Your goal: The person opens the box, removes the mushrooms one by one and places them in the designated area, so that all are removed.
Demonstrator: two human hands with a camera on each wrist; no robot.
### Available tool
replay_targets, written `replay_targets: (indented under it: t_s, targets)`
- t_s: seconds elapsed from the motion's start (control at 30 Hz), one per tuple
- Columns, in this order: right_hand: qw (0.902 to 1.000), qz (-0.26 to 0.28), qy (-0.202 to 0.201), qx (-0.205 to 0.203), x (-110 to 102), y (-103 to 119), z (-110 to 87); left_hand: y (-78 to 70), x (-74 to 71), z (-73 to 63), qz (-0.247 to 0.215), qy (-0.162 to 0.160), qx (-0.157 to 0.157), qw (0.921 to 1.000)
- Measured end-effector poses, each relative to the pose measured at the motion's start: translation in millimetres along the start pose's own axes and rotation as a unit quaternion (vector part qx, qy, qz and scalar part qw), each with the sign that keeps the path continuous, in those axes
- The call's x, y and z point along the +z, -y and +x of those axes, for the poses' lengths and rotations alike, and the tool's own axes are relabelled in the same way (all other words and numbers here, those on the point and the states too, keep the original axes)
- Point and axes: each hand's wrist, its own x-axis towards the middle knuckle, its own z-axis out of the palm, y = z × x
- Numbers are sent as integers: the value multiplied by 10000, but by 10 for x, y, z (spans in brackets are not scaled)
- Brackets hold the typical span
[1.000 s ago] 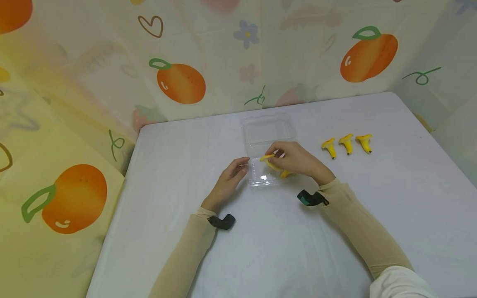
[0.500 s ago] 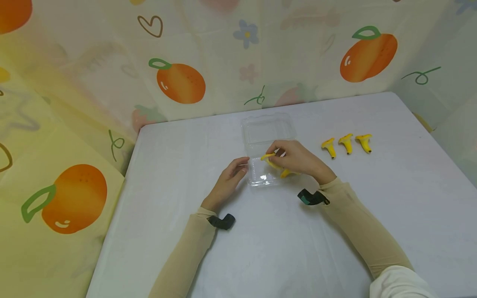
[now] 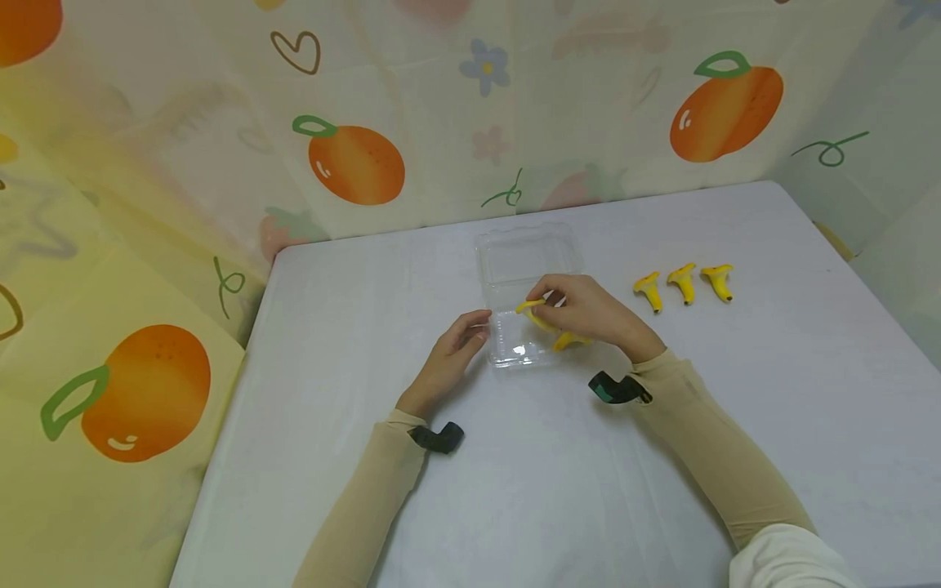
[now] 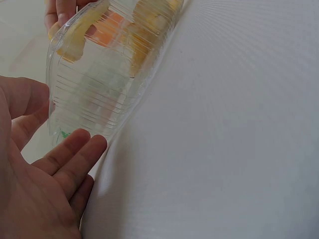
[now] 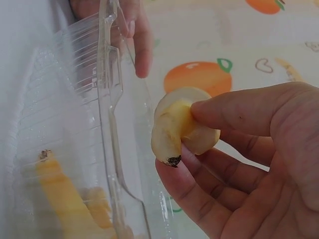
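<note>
While yellow mushroom (image 5: 180, 127) is pinched by right hand (image 3: 591, 312), barely shifted, clear container (image 3: 507, 339) is touched by left hand (image 3: 450, 355), fingers apart; release not yet made.

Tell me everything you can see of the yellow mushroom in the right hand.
The yellow mushroom has a broad, rounded cap and a smooth-looking curved stem with a dark tip. The right hand pinches it between thumb and fingers, tip lowermost in the right wrist view. In the head view it appears over the open clear container. Its material is uncertain.
</note>
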Motion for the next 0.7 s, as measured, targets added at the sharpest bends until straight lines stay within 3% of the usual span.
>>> replay_targets:
  t_s: [0.7]
  targets:
    - [10000, 42, -36, 71, -43, -1, -38, -40, -4, -13, -114, 70, -97, 9999]
